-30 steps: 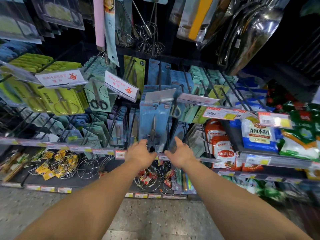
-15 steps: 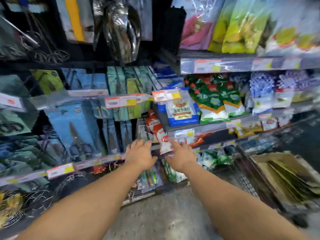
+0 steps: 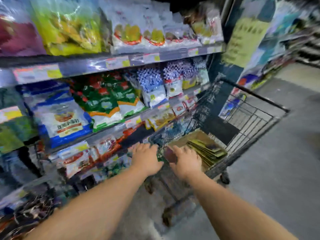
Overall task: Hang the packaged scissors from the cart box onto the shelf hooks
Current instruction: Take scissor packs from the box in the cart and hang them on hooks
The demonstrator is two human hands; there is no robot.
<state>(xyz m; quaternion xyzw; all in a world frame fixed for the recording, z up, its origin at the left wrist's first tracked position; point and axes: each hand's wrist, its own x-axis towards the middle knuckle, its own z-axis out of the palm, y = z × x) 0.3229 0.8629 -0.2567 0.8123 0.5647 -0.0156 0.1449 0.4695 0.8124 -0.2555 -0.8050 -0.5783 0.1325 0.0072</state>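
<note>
A black wire cart [image 3: 256,116] stands to the right of the shelves. Inside it sits a brown cardboard box [image 3: 195,135] holding a stack of yellow-green scissor packages [image 3: 207,150]. My left hand [image 3: 147,158] is stretched out with relaxed fingers over the cart's near corner, holding nothing. My right hand [image 3: 186,161] reaches with spread fingers just over the box's near edge, short of the packages. The picture is blurred by motion. The scissor hooks are out of view to the left.
Shelves [image 3: 110,64] of bagged food fill the left and centre, with price strips along their edges. A dark pillar with a yellow sign [image 3: 242,38] stands behind the cart. Grey floor [image 3: 277,170] lies to the right.
My view has swung right, from the scissor hooks past the food shelves to the cart. Both hands left the hung blue package and now reach, holding nothing, toward the box.
</note>
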